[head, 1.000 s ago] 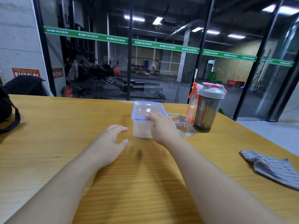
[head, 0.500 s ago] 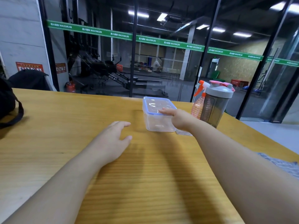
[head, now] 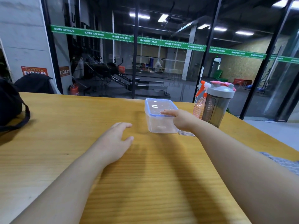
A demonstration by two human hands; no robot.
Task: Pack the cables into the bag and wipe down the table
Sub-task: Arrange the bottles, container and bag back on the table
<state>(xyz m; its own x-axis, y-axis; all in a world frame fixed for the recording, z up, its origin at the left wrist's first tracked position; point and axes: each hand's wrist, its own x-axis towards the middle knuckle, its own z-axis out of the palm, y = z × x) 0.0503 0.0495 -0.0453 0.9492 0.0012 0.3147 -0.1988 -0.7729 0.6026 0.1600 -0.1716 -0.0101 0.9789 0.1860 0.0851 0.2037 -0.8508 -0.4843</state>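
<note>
A clear plastic container [head: 159, 122] with a blue rim stands on the wooden table [head: 64, 143], towards the far edge. My right hand [head: 182, 119] holds its near right corner, with one digit laid over the rim and the others hidden behind the box. My left hand [head: 114, 139] lies open, palm down, just left of the container and apart from it. A black bag [head: 9, 107] with a strap sits at the table's left edge. A grey striped cloth [head: 284, 164] lies at the right edge, partly hidden by my forearm. No cables show.
A grey shaker bottle [head: 217, 105] with a pink-trimmed lid and an orange spray bottle [head: 199, 105] stand just right of the container. A clear lid [head: 186, 133] peeks out beneath my right hand. A glass wall runs behind the table's far edge.
My right hand has shifted the container to the right, over the clear lid and closer to the shaker bottle. My left hand has stayed nearly still.
</note>
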